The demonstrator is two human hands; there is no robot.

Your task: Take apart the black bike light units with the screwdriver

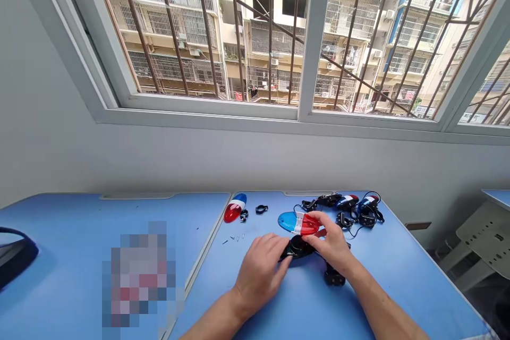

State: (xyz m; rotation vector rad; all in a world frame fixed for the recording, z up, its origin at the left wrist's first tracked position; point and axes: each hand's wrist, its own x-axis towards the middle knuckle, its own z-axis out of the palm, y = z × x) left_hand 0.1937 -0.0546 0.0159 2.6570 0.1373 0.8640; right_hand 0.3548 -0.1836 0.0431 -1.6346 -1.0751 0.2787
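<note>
My right hand (333, 244) pinches an oval cover (297, 222), see-through blue at one end, white in the middle and red at the other. The cover is tilted, just above a black base (299, 246) with a round part in its middle. Around the left end of that base the fingers of my left hand (263, 265) are closed. A small black box-like part (333, 276) lies below my right hand; whether it joins the base is hidden.
Left of my hands lie a second blue, white and red cover (235, 208), a black clamp ring (261, 209), another small black clamp (244, 215) and several screws (238, 237). Wired black units (368, 210) crowd the back right. A blurred patch (139, 276) covers something left.
</note>
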